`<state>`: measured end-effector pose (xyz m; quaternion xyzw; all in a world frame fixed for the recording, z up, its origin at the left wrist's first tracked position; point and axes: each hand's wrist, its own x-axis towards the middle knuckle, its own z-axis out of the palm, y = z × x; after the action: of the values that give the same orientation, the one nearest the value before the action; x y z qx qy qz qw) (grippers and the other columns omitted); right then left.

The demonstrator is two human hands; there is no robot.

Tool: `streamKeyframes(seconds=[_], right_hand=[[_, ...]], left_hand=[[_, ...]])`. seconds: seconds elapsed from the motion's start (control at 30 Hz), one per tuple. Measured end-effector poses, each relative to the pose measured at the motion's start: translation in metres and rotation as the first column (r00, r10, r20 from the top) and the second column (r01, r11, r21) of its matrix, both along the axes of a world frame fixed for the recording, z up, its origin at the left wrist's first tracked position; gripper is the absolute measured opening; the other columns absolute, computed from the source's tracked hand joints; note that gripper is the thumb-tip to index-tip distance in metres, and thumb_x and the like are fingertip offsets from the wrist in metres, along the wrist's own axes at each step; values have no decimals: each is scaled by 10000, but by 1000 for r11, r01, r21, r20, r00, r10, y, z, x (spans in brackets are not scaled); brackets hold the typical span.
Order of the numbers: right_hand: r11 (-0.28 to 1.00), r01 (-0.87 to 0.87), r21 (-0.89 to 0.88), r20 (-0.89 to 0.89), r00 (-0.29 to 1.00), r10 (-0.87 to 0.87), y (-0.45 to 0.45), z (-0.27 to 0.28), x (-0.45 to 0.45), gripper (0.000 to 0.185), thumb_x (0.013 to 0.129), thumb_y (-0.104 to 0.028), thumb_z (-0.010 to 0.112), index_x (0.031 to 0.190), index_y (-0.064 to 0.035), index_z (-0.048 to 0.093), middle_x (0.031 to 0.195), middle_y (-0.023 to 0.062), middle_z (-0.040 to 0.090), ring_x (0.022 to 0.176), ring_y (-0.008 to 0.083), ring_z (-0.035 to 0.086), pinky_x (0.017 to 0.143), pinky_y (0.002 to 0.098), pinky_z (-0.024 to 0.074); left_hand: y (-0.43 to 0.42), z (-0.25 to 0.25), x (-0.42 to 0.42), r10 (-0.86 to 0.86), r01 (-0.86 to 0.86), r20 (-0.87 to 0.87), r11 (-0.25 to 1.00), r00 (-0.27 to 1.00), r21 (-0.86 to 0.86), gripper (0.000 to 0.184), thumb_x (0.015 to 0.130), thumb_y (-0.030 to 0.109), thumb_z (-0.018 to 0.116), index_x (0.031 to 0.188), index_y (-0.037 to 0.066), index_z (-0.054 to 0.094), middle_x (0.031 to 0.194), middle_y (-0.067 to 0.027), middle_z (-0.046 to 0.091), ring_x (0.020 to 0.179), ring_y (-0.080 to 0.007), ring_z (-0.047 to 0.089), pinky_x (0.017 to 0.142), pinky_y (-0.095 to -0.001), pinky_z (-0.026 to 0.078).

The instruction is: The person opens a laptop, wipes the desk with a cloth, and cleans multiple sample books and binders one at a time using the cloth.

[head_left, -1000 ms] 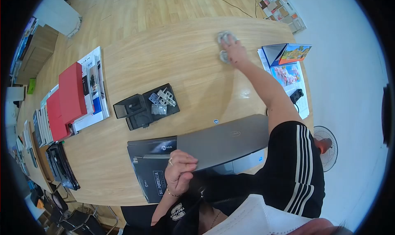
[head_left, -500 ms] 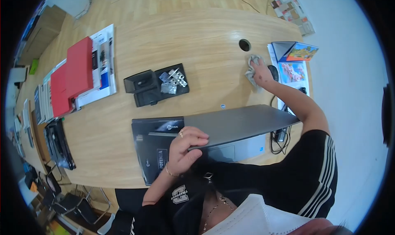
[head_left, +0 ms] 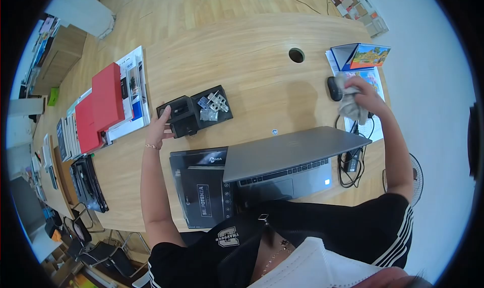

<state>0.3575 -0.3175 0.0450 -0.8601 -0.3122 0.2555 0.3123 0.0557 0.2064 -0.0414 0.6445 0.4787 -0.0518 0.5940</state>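
My left hand [head_left: 161, 125] is at the left end of a black box [head_left: 182, 115], its fingers spread and touching the box's side. Beside the box, a black tray [head_left: 222, 90] holds small metal parts [head_left: 218, 102] and a clear plastic packet [head_left: 208, 115]. On the right, a crumpled grey cloth [head_left: 348, 104] is in the grip of my right hand [head_left: 367, 94]. The cloth is raised close to a black computer mouse [head_left: 333, 89]. In front of me stands a grey laptop [head_left: 292, 152], its lid tilted partway over the keyboard.
Black flat boxes [head_left: 204, 189] lie left of the laptop. Red folders [head_left: 107, 99] sit on papers at the left. A desk calendar [head_left: 370, 56] stands at the right, near a cable hole [head_left: 296, 55]. Black cables and an adapter [head_left: 352, 162] lie right of the laptop.
My left hand has left the laptop lid and moved to the black box. My right hand has lifted the cloth from the tabletop and carried it right, past the mouse. The laptop lid is opened slightly wider.
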Motion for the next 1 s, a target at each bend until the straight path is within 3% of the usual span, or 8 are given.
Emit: streamKeyframes(seconds=[0.13,0.27,0.37,0.5,0.6,0.7,0.9,1.0], right_hand=[[800,547,247,-160,837,-523,-85,27,-52,494,703,8,401,1174,-20,547,1146,106,556,1095,197,534,980,312,408],[371,794,482,-635,609,-476,-127,52,-142,407,854,-120,474,1238,1,531,1209,114,589,1080,209,595,922,331,491],[145,971,192,-703,239,-670,-162,32,-193,354,917,-272,540,1173,-30,578,1073,107,649,983,202,628,882,341,508],[474,877,81,-728,377,-573,-179,-33,-246,308,932,-290,586,1075,-21,631,980,74,675,862,159,650,791,304,533],[523,847,-95,-842,211,-496,-168,-82,-284,250,925,-207,600,1045,5,652,956,73,689,844,159,661,785,303,539],[592,752,-289,-836,103,-539,-151,-111,-312,268,920,-184,610,1077,30,650,975,89,699,849,162,674,787,304,543],[714,587,-382,-884,-5,-468,-109,-125,-320,324,910,-236,657,1058,51,656,951,98,707,801,181,687,749,311,552],[752,543,-375,-904,-35,-426,-102,-151,-323,329,912,-260,662,1022,51,661,918,99,707,782,179,686,723,305,551]], left_hand=[[3,-32,24,-38,33,43,993,998,115,491,928,495,551,1220,102,502,1102,-94,578,755,-236,636,538,-341,563],[-31,-38,69,-159,149,51,975,986,165,453,959,466,495,1228,101,492,1046,-95,581,649,-196,584,504,-322,550],[-63,-55,106,-221,211,71,970,973,121,471,956,483,488,1236,105,478,1032,-95,585,670,-187,588,503,-317,549],[-110,-52,147,-270,266,111,963,956,51,576,940,532,490,1331,116,418,1136,-145,550,739,-225,603,557,-342,566],[-124,-45,158,-343,359,154,928,927,-97,748,921,592,497,1463,118,296,1389,-212,425,1003,-310,596,751,-443,561],[-128,-17,138,-505,473,186,860,843,192,797,916,599,508,1490,97,276,1467,-193,377,1235,-308,490,934,-448,482],[-138,116,31,-963,845,259,194,69,498,680,833,444,695,1362,65,498,1370,-183,521,1267,-322,500,1053,-388,371],[-174,133,0,-994,696,-72,6,84,718,542,842,416,674,1254,74,585,1186,-181,625,1121,-358,577,941,-411,451]])
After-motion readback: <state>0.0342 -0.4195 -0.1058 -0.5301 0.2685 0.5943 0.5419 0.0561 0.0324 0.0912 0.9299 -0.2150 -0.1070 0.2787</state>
